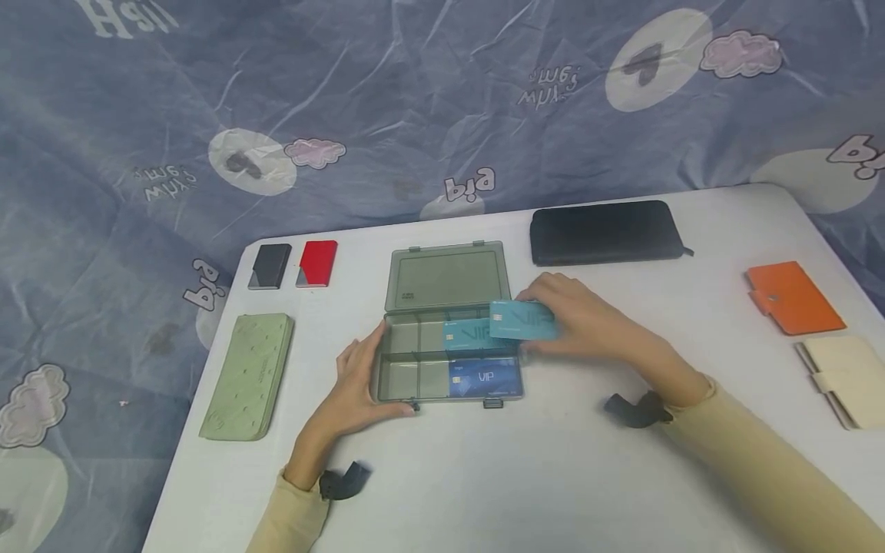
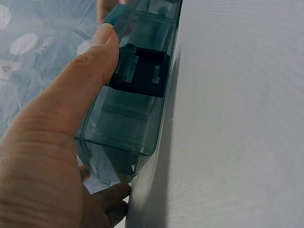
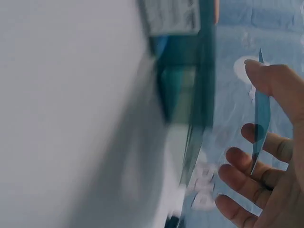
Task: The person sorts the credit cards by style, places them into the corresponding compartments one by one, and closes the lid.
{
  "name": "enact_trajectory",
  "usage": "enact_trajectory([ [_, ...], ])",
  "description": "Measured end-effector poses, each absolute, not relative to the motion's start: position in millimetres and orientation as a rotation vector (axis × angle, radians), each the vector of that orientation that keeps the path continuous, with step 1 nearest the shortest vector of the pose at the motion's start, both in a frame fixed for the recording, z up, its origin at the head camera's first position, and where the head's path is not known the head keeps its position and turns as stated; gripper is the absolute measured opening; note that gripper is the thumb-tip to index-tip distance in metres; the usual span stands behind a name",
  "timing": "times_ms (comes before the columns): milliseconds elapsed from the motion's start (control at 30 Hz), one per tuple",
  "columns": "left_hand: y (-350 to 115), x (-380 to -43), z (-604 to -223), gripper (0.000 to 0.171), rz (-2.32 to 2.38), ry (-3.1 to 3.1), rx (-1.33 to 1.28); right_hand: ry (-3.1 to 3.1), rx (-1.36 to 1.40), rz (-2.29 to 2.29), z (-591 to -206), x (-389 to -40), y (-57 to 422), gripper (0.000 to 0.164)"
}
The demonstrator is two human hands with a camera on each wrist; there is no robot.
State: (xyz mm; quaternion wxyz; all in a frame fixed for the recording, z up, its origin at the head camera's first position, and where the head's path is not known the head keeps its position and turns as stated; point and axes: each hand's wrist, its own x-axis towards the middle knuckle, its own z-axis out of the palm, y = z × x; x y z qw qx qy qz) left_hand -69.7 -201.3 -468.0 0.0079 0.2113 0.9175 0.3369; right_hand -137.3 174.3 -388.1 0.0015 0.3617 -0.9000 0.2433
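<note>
A translucent grey-green plastic box (image 1: 399,382) with divided compartments lies on the table, its lid (image 1: 449,276) laid back behind it. My left hand (image 1: 356,384) grips the box's left end; in the left wrist view the thumb (image 2: 102,47) presses beside the dark front latch (image 2: 140,71). Over the box's back right corner, my right hand (image 1: 577,319) pinches a teal VIP card (image 1: 522,320) between thumb and fingers, seen edge-on in the right wrist view. Another teal VIP card (image 1: 459,335) lies in the back row, partly hidden by the held one. A blue VIP card (image 1: 486,378) sits in the front row's right part.
Behind the box lies a black zip wallet (image 1: 604,233). To the left are a black card holder (image 1: 271,266), a red card holder (image 1: 318,263) and a green wallet (image 1: 247,376). An orange wallet (image 1: 798,298) and a cream wallet (image 1: 846,380) lie at the right edge.
</note>
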Motion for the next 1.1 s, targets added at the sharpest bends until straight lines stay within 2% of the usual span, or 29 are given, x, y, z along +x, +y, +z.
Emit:
enact_trajectory([
  [200,-200,-71,-468,0.125,1.062,2.872,0.675,-2.816,1.214,0.762,-388,-147,134,0.064],
  [400,-198,-73,-469,0.125,1.052,2.873,0.688,-2.842,1.240,0.762,-401,-151,118,0.066],
  [767,-200,-73,-467,0.126,1.053,2.882,0.690,-2.779,1.262,0.715,-416,-146,128,0.069],
  [1100,-202,-70,-468,0.125,1.052,2.875,0.675,-2.826,1.207,0.736,-421,-141,143,0.065],
])
